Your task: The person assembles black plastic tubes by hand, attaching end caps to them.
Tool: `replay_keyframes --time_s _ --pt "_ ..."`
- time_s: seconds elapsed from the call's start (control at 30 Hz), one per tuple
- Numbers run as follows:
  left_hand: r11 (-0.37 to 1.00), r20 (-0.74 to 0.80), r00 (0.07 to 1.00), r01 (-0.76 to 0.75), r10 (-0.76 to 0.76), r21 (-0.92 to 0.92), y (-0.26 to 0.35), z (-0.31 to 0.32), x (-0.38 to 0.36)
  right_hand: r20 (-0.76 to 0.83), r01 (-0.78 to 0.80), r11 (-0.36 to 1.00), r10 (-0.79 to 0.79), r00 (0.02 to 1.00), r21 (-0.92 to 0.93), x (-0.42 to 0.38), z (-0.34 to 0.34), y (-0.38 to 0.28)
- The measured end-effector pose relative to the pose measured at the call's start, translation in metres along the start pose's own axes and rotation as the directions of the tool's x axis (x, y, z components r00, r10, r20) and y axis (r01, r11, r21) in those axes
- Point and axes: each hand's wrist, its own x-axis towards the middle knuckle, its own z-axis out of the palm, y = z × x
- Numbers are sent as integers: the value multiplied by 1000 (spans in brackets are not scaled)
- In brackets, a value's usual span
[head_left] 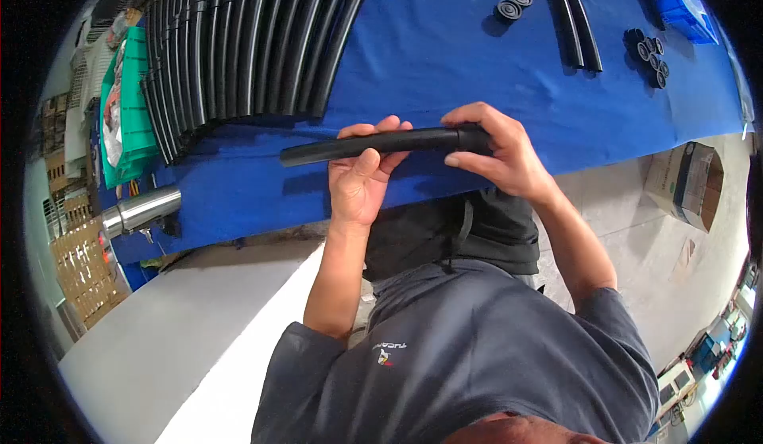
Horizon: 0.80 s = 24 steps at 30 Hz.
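Above the desk [230,205], by its near edge, our left grip [358,182] curls around a black tube [429,140], seemingly to steady it, while our right grip [509,154] wraps its collared end [470,138].

Shirt lettering [390,346]: across the left chest of the dark shirt [485,333]; seems to begin "TUCA", ending unclear.
Emblem [385,358]: small, coloured, just beside those letters; no readable wording.
Box print [685,166]: on the cardboard box [703,193] off the surface's [445,54] near edge, toward its right corner; illegible.
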Motion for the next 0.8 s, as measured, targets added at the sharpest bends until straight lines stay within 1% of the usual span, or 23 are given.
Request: replay_keyframes --time_s 0.03,0.07,0.17,0.27,0.37,0.47,0.57,0.6,0.63,0.67,0.7,0.77,0.8 --pt "1000 5 1000 3 -3 10 0 1 1 29 85 984 -82 996 -154 5 -1 -2" --pt "1000 9 1000 5 -6 23 -1 2 2 47 112 984 -107 993 -138 8 0 1" --pt "999 -65 997 -29 30 16 -3 3 1 15 91 982 -90 996 -164 12 5 -2" --pt "998 -72 996 -49 53 49 -2 5 -1 -2 92 979 -94 996 -184 13 8 0" --pt "998 -79 996 -40 44 45 -4 3 -1 -9 118 970 -123 992 -214 12 9 1" --pt "997 -66 996 -55 58 46 -5 4 -2 23 74 977 -71 997 -199 14 4 -4" --pt "999 -1 1000 -26 26 -20 -2 5 1 29 159 967 -156 987 -200 16 5 -5" --pt "999 5 1000 -14 15 -33 -2 0 1 51 100 980 -93 994 -170 13 2 -9" --pt "999 15 1000 -24 24 -36 -2 -3 1 16 100 987 -99 995 -127 13 3 -12" --pt "999 18 1000 -10 11 -51 -1 -4 0 31 -61 998 61 998 11 9 3 -12" --pt "998 23 1000 2 -1 -67 -1 -5 0 62 -217 965 210 976 149 5 2 -11" --pt "998 27 1000 1 0 -58 0 -3 0 85 -286 921 273 958 264 5 5 -11" --pt "999 31 999 -5 6 -51 0 -1 0 47 -211 948 206 978 240 4 7 -7"
